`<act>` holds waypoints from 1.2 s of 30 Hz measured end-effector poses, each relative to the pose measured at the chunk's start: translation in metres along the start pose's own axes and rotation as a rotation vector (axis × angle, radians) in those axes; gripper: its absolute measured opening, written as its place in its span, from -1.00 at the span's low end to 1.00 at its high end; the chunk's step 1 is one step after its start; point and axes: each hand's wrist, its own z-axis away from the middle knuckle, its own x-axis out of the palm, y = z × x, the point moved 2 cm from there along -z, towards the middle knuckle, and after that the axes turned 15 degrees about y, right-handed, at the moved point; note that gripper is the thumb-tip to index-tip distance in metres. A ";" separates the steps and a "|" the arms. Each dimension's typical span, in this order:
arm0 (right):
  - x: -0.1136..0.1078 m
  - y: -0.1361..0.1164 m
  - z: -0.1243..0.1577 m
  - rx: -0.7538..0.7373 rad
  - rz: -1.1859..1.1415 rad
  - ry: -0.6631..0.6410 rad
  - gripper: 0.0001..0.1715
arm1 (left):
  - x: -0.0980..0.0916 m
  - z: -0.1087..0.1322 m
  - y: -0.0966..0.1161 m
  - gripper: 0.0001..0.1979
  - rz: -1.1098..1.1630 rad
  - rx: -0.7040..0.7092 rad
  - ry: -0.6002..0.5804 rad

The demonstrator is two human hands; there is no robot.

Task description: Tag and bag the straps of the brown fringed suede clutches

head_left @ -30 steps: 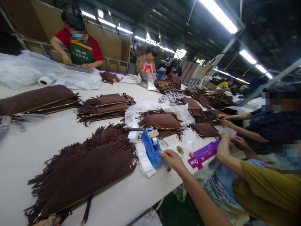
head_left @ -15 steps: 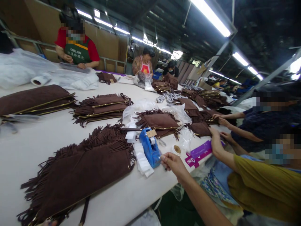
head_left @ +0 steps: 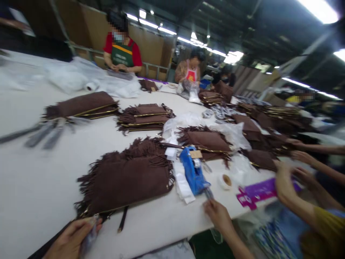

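A dark brown fringed bag [head_left: 132, 180] lies flat with a gold zipper along its near edge. At its near-left corner, my left hand [head_left: 74, 233] is closed on a crumpled piece of clear plastic wrap [head_left: 90, 235]; a dark strap [head_left: 58, 235] runs behind that hand. Just right of the bag stands a blue tape dispenser [head_left: 192, 172] with a tan tag on it. My right hand [head_left: 217, 214] pinches a strip of clear tape [head_left: 208, 193] at the dispenser's near end. White strips [head_left: 184, 183] lie under the dispenser's left side.
More brown fringed bags [head_left: 145, 118] lie in stacks across the white table [head_left: 32, 190]. A tape roll [head_left: 225, 181] and a purple card strip [head_left: 258, 192] are near the right edge. A co-worker's hands [head_left: 285, 180] work close by on the right; other people stand opposite.
The view has swung left. My right hand has drawn back from the dispenser, with tape showing between them. My left hand, barely visible before, now shows fully with plastic wrap.
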 end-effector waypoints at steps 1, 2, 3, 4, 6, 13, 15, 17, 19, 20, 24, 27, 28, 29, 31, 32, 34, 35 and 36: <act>0.005 0.006 0.004 -0.066 0.082 -0.001 -0.68 | -0.002 0.000 0.000 -0.64 -0.002 -0.045 -0.121; 0.014 0.009 0.006 -0.115 0.144 -0.015 -0.69 | -0.005 0.001 0.002 -0.69 0.020 -0.029 -0.165; 0.027 0.009 0.008 -0.152 0.168 -0.058 -0.67 | -0.007 0.001 0.005 -0.74 0.066 0.013 -0.177; 0.046 0.004 0.011 -0.195 0.173 -0.138 -0.63 | -0.008 0.001 0.008 -0.77 0.092 0.033 -0.182; 0.095 -0.017 0.031 -0.275 0.115 -0.345 -0.61 | -0.008 0.000 0.010 -0.79 0.120 0.040 -0.171; 0.242 -0.109 0.137 -0.646 -0.116 -0.969 -0.78 | -0.008 0.006 0.000 -0.80 0.167 0.072 -0.148; 0.260 -0.115 0.142 -0.745 -0.081 -0.961 -0.78 | -0.008 0.004 -0.004 -0.82 0.176 0.092 -0.145; 0.268 -0.115 0.141 -0.827 -0.021 -0.917 -0.76 | -0.008 0.001 -0.006 -0.84 0.180 0.111 -0.147; 0.272 -0.114 0.140 -0.881 0.048 -0.876 -0.74 | -0.008 -0.001 -0.007 -0.87 0.187 0.129 -0.152; 0.273 -0.114 0.141 -0.901 0.083 -0.860 -0.72 | -0.008 -0.001 -0.007 -0.88 0.193 0.131 -0.157; 0.275 -0.115 0.146 -0.966 0.206 -0.795 -0.71 | -0.009 -0.003 -0.010 -0.92 0.212 0.079 -0.180; 0.276 -0.118 0.149 -1.006 0.283 -0.760 -0.73 | -0.010 -0.005 -0.014 -0.91 0.222 0.019 -0.190; 0.276 -0.119 0.150 -1.019 0.307 -0.756 -0.74 | -0.010 -0.006 -0.016 -0.90 0.230 -0.001 -0.195; 0.276 -0.121 0.150 -1.031 0.330 -0.754 -0.75 | -0.009 -0.006 -0.017 -0.89 0.240 -0.020 -0.200; 0.277 -0.125 0.150 -1.052 0.378 -0.756 -0.77 | -0.009 -0.007 -0.018 -0.86 0.255 -0.055 -0.210; 0.278 -0.126 0.150 -1.060 0.405 -0.759 -0.78 | -0.009 -0.007 -0.018 -0.85 0.260 -0.069 -0.211; 0.279 -0.130 0.151 -1.076 0.464 -0.760 -0.78 | -0.009 -0.008 -0.017 -0.83 0.266 -0.091 -0.208; 0.280 -0.132 0.151 -1.084 0.496 -0.762 -0.78 | -0.009 -0.008 -0.016 -0.83 0.270 -0.098 -0.208; 0.280 -0.134 0.152 -1.093 0.526 -0.763 -0.78 | -0.009 -0.008 -0.015 -0.82 0.275 -0.105 -0.210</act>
